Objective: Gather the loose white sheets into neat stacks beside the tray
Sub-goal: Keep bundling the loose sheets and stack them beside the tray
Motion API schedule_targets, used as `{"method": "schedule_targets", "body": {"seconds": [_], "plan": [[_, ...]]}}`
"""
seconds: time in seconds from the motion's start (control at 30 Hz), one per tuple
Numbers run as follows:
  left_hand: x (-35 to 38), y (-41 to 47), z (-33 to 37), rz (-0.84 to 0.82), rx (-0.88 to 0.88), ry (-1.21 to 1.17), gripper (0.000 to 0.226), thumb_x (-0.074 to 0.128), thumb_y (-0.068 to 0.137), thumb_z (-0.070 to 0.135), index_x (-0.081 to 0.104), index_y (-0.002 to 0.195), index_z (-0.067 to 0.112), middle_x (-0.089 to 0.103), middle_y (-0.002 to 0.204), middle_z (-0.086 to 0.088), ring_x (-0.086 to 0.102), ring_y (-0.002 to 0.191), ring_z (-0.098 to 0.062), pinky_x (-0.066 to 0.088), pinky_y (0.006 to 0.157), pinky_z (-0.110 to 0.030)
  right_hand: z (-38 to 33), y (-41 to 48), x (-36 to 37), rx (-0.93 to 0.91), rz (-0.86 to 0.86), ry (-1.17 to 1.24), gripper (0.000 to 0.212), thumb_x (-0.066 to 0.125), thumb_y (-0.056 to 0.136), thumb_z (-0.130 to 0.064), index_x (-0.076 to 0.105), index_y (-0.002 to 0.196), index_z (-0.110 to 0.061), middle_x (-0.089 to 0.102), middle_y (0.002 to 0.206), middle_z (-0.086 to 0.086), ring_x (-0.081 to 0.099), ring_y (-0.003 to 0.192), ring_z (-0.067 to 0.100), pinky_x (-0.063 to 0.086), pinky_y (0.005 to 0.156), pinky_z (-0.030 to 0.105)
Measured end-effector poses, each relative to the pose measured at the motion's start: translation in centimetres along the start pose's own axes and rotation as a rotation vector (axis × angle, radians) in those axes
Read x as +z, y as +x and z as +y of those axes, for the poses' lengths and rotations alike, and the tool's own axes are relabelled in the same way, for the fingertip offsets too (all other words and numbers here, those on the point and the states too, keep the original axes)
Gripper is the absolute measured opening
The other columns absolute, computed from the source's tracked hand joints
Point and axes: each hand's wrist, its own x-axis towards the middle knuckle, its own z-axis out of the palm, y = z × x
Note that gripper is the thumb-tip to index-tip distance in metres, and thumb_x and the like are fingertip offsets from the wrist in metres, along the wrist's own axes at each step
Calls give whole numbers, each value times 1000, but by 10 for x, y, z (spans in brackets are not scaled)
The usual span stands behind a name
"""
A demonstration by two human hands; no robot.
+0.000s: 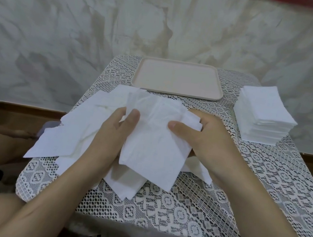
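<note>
Both our left hand and right hand pinch thin white paper sheets over the lace-covered table's centre; we should square edges before adding them to the right-edge squared white stack.

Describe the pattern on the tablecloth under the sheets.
White lace tablecloth, openwork floral and geometric motifs; clearest in the head view.
</note>
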Motion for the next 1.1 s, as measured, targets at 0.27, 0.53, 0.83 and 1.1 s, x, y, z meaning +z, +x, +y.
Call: {"method": "schedule_targets", "body": {"seconds": [0.27,0.53,0.83,1.1], "plan": [[-3,1,-2,12,-57,-36,72,54,84,83,71,128,28,75,129,-1,69,123,-24,45,113,-59,4,-4,-10,13,61,-60,7,70,94,-18,73,99,-13,78,89,3,76,80,22,61,68,43],[-1,-2,0,2,-31,-54,70,57,87,81,69,130,27,72,134,-2,67,127,-23,44,113,-58,1,-7,-15,57,10,119,13,68,96,-16,74,107,-13,80,93,5,78,82,24,60,60,34],[-3,3,-4,-2,-12,-27,86,64,73,90,68,129,25,71,134,-6,65,128,-28,44,113,-61,6,-1,-6,4,31,14,8,70,95,-17,75,98,-12,79,88,5,77,78,23,61,63,41],[-1,3,-2,6,-53,-43,52,69,84,53,65,127,24,80,112,-3,77,104,-26,56,99,-58,10,1,-6,6,42,7,8,70,95,-18,75,99,-12,79,89,5,77,79,24,63,64,43]]}}
